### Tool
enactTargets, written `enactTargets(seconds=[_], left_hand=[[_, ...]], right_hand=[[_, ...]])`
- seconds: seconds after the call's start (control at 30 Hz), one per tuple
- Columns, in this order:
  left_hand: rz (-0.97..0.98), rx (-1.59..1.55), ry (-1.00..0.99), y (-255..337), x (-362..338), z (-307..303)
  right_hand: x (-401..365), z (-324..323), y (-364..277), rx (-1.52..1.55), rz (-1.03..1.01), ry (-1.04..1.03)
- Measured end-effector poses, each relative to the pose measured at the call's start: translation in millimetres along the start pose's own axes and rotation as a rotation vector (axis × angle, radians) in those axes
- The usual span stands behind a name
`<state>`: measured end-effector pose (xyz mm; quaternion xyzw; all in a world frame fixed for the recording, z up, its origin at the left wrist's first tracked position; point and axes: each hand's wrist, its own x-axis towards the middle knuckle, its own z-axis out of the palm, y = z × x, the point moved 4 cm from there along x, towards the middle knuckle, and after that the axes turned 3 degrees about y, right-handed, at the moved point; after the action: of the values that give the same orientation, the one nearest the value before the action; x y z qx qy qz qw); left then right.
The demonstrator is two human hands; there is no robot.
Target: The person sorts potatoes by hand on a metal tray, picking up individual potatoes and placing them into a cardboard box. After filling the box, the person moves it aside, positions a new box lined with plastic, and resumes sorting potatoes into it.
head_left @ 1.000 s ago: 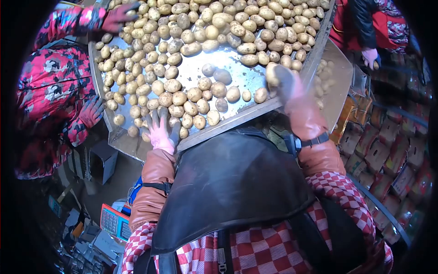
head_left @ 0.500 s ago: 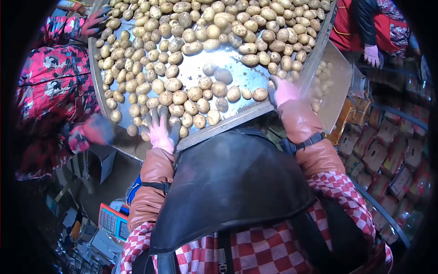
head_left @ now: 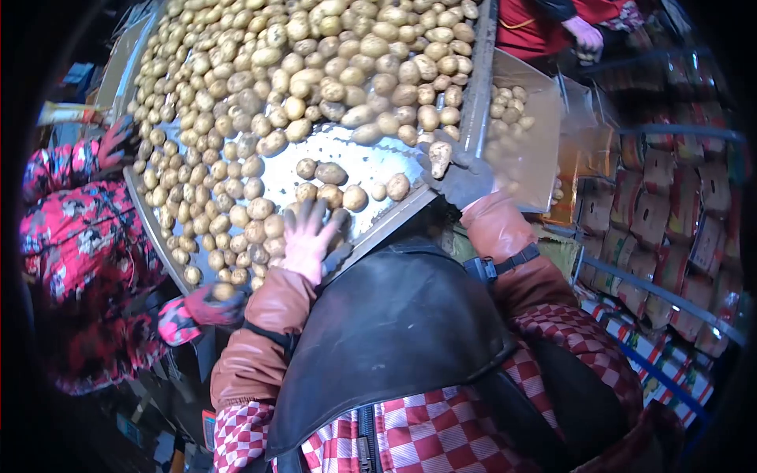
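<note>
Potatoes (head_left: 288,83) lie across a metal sorting table (head_left: 347,150) with a wooden edge. My left hand (head_left: 306,243), in a pink and grey glove, rests with spread fingers on potatoes at the table's near side. At the right edge, my right hand (head_left: 465,180) is turned palm up and holds a pale, knobbly potato (head_left: 440,158) in its grey-coated fingers. A few loose potatoes (head_left: 330,173) sit on the bright metal between my hands.
A cardboard box (head_left: 536,134) with potatoes stands beyond the right edge. Left of me, a co-worker's gloved hand (head_left: 211,306) holds a potato; their other hand (head_left: 117,142) is at the table's far-left edge. Stacked boxes (head_left: 670,213) fill the right.
My right hand has turned over and now holds a knobbly potato. The view has shifted, and my left hand sits further right among the potatoes. The co-worker's near hand now holds a potato.
</note>
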<state>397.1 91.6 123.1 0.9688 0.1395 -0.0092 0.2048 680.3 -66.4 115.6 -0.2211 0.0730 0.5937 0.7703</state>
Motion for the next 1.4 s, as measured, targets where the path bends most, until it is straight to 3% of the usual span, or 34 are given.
enactTargets(seconds=[0.1, 0.13, 0.2, 0.27, 0.3, 0.37, 0.4, 0.47, 0.53, 0.6, 0.73, 0.8, 0.83, 0.93, 1.0, 1.07, 1.1, 1.13, 1.2, 1.27, 1.33, 1.4], left_hand=[[0.036, 0.261, -0.159, -5, 56, 18], [-0.051, 0.216, -0.078, -15, 69, 23], [-0.266, 0.161, 0.107, -27, 86, 12], [-0.393, 0.068, 0.178, -37, 93, -1], [-0.352, 0.085, 0.213, -33, 93, -11], [-0.298, 0.121, 0.212, -30, 84, -12], [-0.283, 0.136, 0.212, -30, 80, -9], [-0.246, 0.102, 0.245, -27, 72, -8], [-0.216, 0.049, 0.296, -26, 70, -11], [-0.248, 0.015, 0.318, -22, 68, -18], [-0.265, -0.038, 0.373, -31, 41, -28], [-0.365, -0.103, 0.341, -33, 20, -30], [-0.378, -0.149, 0.330, -35, 10, -27], [-0.548, -0.168, 0.281, -37, -19, -28], [-0.518, -0.078, 0.389, -43, -33, -19], [-0.526, -0.035, 0.502, -37, -37, -24], [-0.538, -0.057, 0.542, -40, -41, -26], [-0.559, -0.063, 0.550, -41, -50, -25], [-0.678, -0.101, 0.640, -46, -71, -25], [-0.762, -0.089, 0.700, -53, -99, -20], [-0.788, 0.020, 0.721, -59, -126, -13], [-0.787, 0.094, 0.785, -63, -148, -12]], right_hand=[[-1, -11, -10, 0.170, 0.005, 0.051], [-4, -23, -19, -0.052, -0.143, 0.244], [-28, 1, -46, -0.320, -0.313, 0.339], [-51, -4, -112, -0.465, -0.595, 0.250], [-78, 15, -137, -0.287, -0.976, 0.358], [-130, 63, -229, -1.361, -1.375, 0.719], [-157, 75, -254, -0.791, -1.656, 0.496], [-170, 139, -282, -1.006, -1.983, 0.745], [-163, 74, -357, -0.311, -1.666, 0.644], [-136, 0, -358, -0.222, -1.394, 0.816], [-87, -74, -220, -0.264, -1.005, 1.061], [-75, -35, -137, -0.281, -0.920, 1.197], [-65, -41, -115, -0.562, -0.750, 1.070], [-21, -79, -89, -0.311, -0.514, 0.667], [-1, -51, -88, -0.402, -0.346, 0.350], [20, -43, -96, -1.260, -0.434, 0.385], [33, -15, -82, -1.281, -0.459, 0.362], [48, -23, -72, -1.186, -0.332, 0.271], [65, 18, -30, -2.172, -0.484, -0.084], [62, 78, 12, -2.130, -0.224, -0.059], [73, 77, 36, -2.260, -0.312, -0.179], [84, 62, 44, -2.255, -0.286, -0.113]])
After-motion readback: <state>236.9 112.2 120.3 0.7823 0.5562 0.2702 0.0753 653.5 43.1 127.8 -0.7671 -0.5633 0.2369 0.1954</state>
